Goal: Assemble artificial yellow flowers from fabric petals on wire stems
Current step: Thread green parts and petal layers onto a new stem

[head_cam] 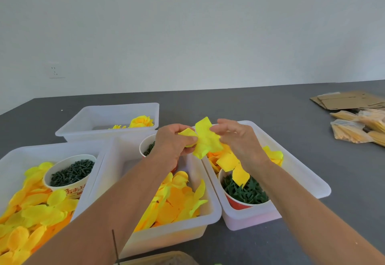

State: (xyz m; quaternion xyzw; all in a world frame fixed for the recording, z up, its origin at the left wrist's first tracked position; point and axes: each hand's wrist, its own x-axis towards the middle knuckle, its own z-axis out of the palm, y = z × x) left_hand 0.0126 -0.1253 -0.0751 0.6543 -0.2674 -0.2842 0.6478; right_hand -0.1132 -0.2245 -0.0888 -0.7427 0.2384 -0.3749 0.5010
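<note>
Both hands are raised above the white bins, sharing a bright yellow fabric petal piece (206, 138). My left hand (173, 141) pinches its left edge between thumb and fingers. My right hand (239, 137) touches its upper right edge with the fingertips. More yellow petals (233, 164) hang or lie just below the held piece, over the right bin. No wire stem shows between the hands.
Three white bins of yellow petals sit in front: left (12, 160), middle (187, 221), right (302, 173). Paper cups hold dark green parts (71, 172) and green calyx pieces (244, 191). A far bin (108, 110) holds finished flowers (141, 121). Cardboard (345, 100) and packets (354, 129) lie right.
</note>
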